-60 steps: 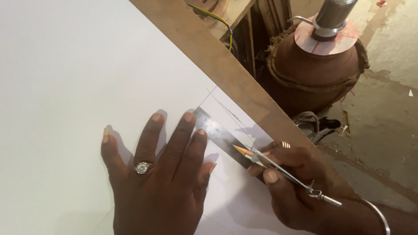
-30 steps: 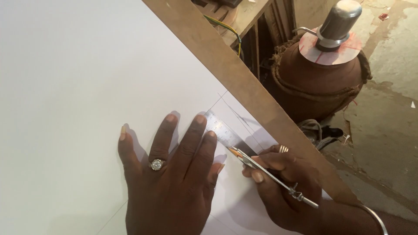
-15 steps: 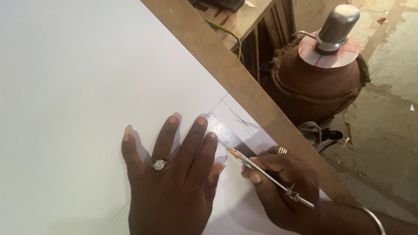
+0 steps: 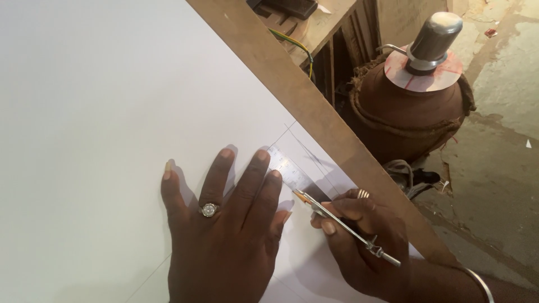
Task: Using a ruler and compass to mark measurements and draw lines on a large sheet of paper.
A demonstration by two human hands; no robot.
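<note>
Hands share 1 white sheet (image 4: 101, 112) on the desk (image 4: 314, 112): the left hand (image 4: 224, 230) lies flat, fingers spread, pinning a clear ruler (image 4: 292, 171) at its 1 o'clock; the right hand (image 4: 365, 235) pinches a pencil compass (image 4: 342, 224), tip at the ruler's edge. Thin and slick, the ruler likely needs downward pressure. A clay water pot (image 4: 410, 106) stands at 2 o'clock.

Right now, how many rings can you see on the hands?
2. A silver stone-set ring sits on the left hand, which lies flat on the white sheet. A gold band is on the right hand, which grips the pencil. Folded fingers may hide others.
</note>
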